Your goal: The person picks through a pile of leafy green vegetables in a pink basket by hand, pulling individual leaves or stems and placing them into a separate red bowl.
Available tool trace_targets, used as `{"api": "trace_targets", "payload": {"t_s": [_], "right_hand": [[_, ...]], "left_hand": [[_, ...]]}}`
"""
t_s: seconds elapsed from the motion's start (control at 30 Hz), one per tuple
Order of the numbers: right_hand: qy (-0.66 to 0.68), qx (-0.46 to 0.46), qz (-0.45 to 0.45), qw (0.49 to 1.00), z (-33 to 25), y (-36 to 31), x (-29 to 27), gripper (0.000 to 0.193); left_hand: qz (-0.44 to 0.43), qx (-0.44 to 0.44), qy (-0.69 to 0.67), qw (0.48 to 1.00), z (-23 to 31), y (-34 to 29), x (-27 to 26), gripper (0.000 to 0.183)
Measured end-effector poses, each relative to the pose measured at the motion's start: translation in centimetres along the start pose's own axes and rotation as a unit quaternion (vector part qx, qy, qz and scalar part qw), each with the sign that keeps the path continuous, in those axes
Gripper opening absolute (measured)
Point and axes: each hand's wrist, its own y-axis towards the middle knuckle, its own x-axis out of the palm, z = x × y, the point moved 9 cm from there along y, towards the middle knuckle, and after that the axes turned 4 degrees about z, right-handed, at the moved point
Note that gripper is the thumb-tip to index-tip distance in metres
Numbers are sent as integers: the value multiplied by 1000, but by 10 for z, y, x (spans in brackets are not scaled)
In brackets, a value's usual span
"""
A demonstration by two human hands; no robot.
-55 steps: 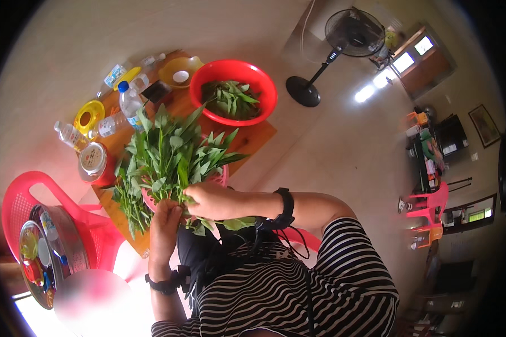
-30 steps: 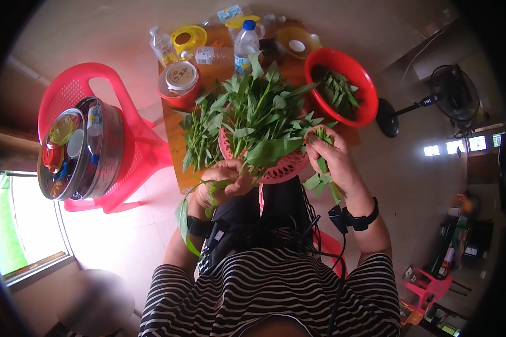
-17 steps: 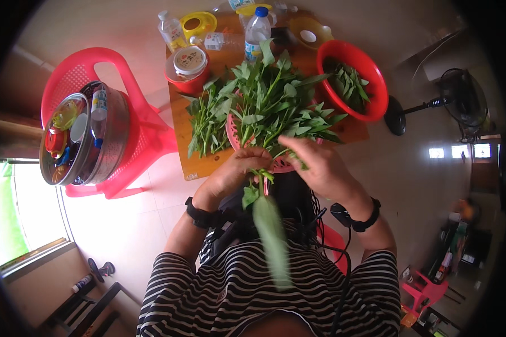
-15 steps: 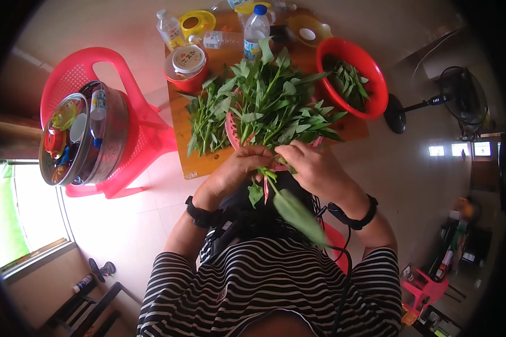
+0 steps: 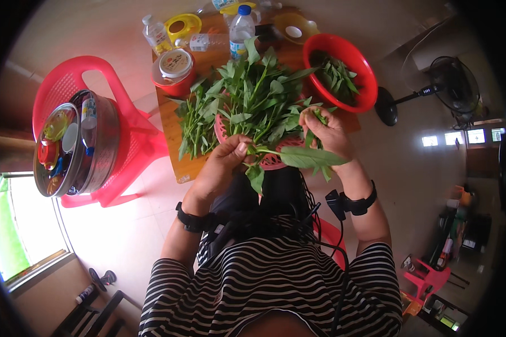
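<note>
your left hand (image 5: 227, 159): grip clamped, thumb and fingers together on the stem of a sprig (image 5: 253, 151). one long leaf (image 5: 312, 157) of it points right, tip overlapping your right wrist in view; cannot tell if they touch. a smaller leaf (image 5: 256, 178) hangs below your fingers.

your right hand (image 5: 330, 135): raised, grip closed around a small bunch (image 5: 321, 117), some of its leaves drooping beneath the palm. your two hands stand apart, both at the near side of the pink basket (image 5: 275, 162).

greens (image 5: 258, 92) heaped in and above that basket, more stems and leaves on the bench (image 5: 183, 167) at its left. red basin (image 5: 367, 94) just beyond your right hand, loose leaves (image 5: 339, 78) inside.

far side of bench: an upright bottle (image 5: 241, 33) with blue cap; red tub (image 5: 173, 88), pale lid, at left. to your left, a pink chair (image 5: 143, 147) bearing metal pots (image 5: 108, 150). black fan (image 5: 454, 84) standing past the basin.
</note>
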Motion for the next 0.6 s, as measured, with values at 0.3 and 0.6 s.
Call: {"api": "trace_targets", "payload": {"t_s": [0.3,0.6], "right_hand": [[31,31,22,999,-8,-10,-28,23],[41,-107,38,993,-26,-9,-20,17]], "left_hand": [[-99,-195,-390,894,-29,0,1,18],[-158,-186,-277,929,-34,-4,10,18]]}}
